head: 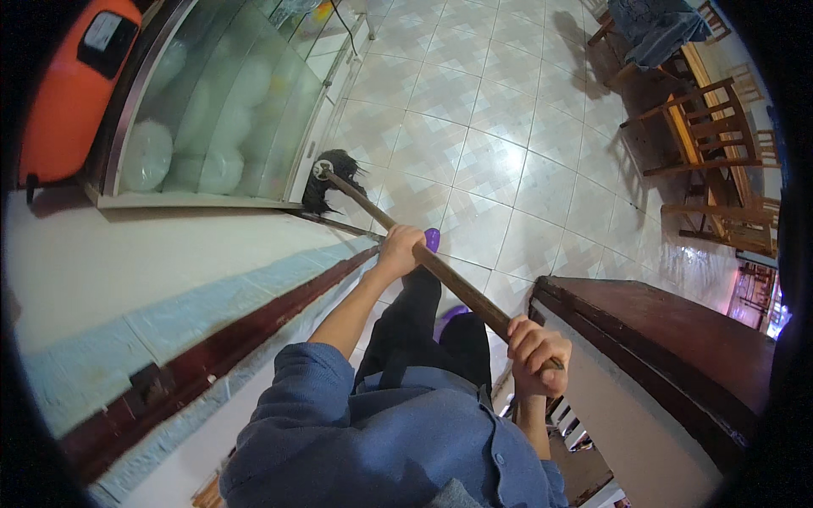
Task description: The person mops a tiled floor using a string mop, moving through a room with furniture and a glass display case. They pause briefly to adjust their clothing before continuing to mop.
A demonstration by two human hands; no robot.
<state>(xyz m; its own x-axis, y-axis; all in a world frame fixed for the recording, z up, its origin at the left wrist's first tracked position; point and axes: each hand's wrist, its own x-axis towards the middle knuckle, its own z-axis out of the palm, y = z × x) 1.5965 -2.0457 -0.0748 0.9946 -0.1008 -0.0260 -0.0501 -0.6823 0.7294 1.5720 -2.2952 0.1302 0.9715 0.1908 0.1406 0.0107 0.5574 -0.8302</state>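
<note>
A mop with a long wooden handle slants across my body. My left hand wraps around the middle of the handle, while my right hand grips it close to its upper end. At the far end, the dark mop head lies on the tiled floor, against the base corner of a glass-fronted cabinet. A pale round fitting joins the strands to the handle. Some of the strands spread along the cabinet's foot.
A dark red door frame runs along the left, and a reddish-brown door stands at the right. Wooden chairs line the right side, with a denim garment draped at the top. An orange object sits beside the cabinet.
</note>
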